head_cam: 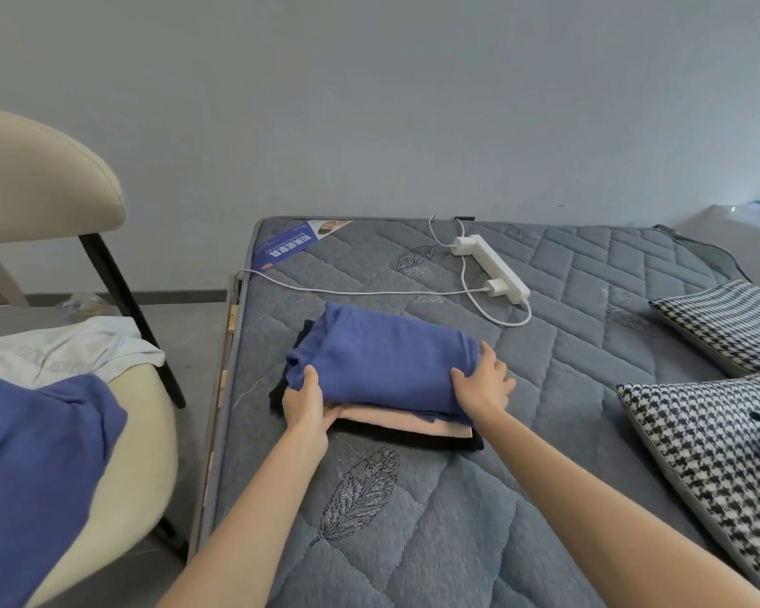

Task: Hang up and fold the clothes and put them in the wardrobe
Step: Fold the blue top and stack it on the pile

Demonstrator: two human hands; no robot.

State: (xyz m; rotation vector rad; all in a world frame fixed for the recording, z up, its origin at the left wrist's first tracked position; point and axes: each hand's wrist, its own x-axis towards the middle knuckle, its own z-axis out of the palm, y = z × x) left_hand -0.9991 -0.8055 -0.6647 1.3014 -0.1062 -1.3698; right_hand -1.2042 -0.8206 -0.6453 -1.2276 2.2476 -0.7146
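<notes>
A stack of folded clothes lies on the grey quilted mattress [457, 520]: a blue garment [387, 357] on top, a pink one [409, 425] under it and a black one [413, 438] at the bottom. My left hand [306, 401] grips the stack's left end, thumb on the blue garment and fingers underneath. My right hand [483, 381] holds the stack's right end, thumb on top and fingers curled round the side. On the cream chair [150, 432] to the left lie another blue garment [36, 467] and a white one [67, 348].
A white power strip [492, 267] with a plugged charger and a cable [347, 292] lies on the mattress behind the stack. Two houndstooth pillows [711, 458] sit at the right. A blue label [290, 245] marks the mattress's far left corner. A grey wall stands behind.
</notes>
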